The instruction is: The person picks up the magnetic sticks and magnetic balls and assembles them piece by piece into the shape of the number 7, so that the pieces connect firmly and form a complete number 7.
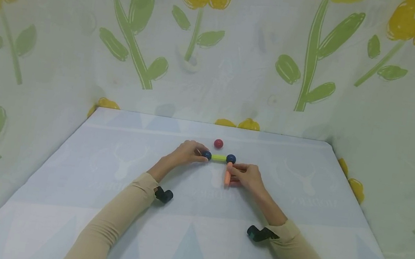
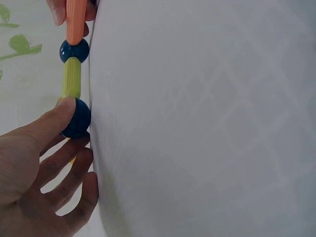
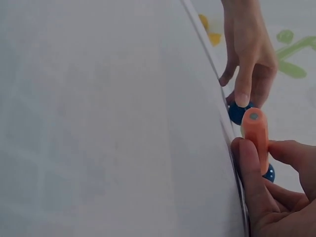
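A yellow-green rod [image 1: 219, 158] joins two dark blue balls, one at each end. My left hand [image 1: 188, 152] pinches the left blue ball [image 2: 79, 118] between thumb and fingers. In my right hand [image 1: 249, 178] is an orange rod [image 1: 228, 175], gripped between thumb and fingers. Its far end meets the right blue ball [image 1: 231, 158], and the rod points back toward me, roughly square to the yellow-green one. A small grey disc shows on the orange rod's near end in the right wrist view. Just beyond the joined pieces lies a red ball [image 1: 218, 143].
The pieces are near the far edge of a table [image 1: 189, 233] with a pale patterned cover. Behind it and at both sides hangs a white curtain [image 1: 230, 79] printed with yellow flowers. Dark wrist cameras [image 1: 164, 194] sit at both sleeve cuffs.
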Demonstrator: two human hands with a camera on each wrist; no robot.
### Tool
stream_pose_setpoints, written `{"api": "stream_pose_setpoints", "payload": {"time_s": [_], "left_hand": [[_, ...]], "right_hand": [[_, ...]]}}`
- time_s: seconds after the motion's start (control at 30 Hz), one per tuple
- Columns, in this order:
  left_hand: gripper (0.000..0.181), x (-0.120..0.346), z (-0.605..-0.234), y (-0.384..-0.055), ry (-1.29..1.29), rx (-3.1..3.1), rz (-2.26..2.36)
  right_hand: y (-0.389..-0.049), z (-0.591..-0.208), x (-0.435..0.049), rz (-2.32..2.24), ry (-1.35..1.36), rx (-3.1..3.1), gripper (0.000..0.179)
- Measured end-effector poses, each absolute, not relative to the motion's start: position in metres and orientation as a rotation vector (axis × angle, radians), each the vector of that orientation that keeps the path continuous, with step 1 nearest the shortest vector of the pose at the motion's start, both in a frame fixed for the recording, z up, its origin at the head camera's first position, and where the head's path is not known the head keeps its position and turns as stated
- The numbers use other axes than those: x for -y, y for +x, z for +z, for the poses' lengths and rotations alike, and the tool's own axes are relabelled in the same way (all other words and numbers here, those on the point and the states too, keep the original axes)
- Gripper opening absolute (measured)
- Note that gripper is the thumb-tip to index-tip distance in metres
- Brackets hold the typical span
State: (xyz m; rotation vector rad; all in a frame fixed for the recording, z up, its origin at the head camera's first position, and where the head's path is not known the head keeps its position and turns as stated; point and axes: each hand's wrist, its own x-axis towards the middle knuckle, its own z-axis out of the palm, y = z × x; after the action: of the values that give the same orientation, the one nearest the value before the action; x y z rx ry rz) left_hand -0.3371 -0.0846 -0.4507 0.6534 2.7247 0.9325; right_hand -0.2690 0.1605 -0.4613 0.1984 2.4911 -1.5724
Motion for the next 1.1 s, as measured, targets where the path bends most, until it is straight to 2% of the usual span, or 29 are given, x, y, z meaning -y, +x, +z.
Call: {"api": "stream_pose_setpoints", "payload": {"time_s": [0.63,0.9,1.1], "left_hand": [[0.042,0.083,-0.454,-0.332,0.62,-2.731,0.976],[0.065,0.084,-0.453,-0.321,0.607,-2.696,0.974],[0.068,0.087,-0.449,-0.309,0.645,-2.666,1.01]], "right_hand": [[-0.258,-0.458,-0.166,-1.563,0.161,-2.33,0.066],[-0.259,-0.459,-0.169,-1.566,0.175,-2.317,0.066],[-0.26,-0.458,-0.171,-1.591,0.144,-2.3,0.066]]}}
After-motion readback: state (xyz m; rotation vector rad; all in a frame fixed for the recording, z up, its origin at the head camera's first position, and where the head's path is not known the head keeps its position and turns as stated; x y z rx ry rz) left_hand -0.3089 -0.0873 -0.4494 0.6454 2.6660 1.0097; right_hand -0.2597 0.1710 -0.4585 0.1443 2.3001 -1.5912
